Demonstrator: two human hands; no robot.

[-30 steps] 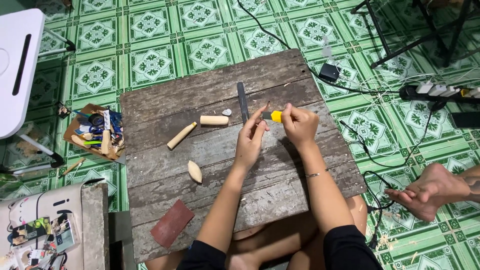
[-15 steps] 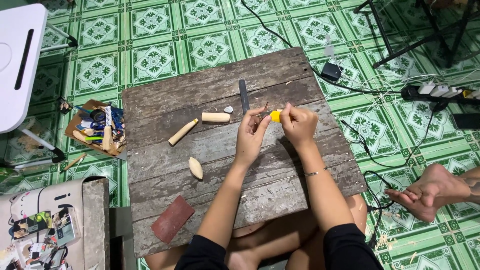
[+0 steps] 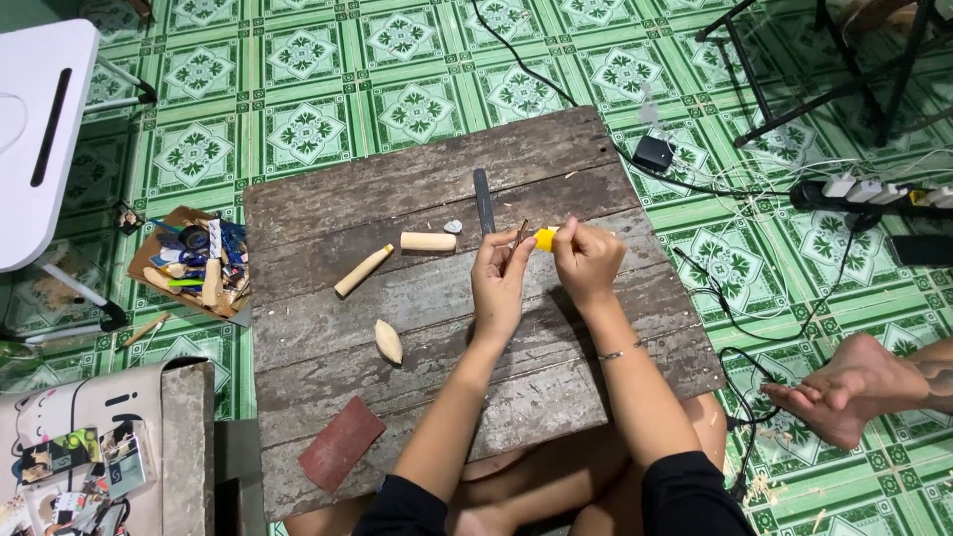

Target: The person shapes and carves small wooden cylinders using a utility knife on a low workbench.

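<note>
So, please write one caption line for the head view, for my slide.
Seated at a wooden board, left hand holds a thin stick, right hand a yellow tool.

Bench [image 3: 556, 397] relative to the dark file [image 3: 483, 201]: open boards above and right; wooden pieces [image 3: 428, 241] and sandpaper block [image 3: 341, 443] obstruct lower left.

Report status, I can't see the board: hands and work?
Left hand pinching thin brown stick. Right hand gripping small yellow tool. Nothing between them.
</note>
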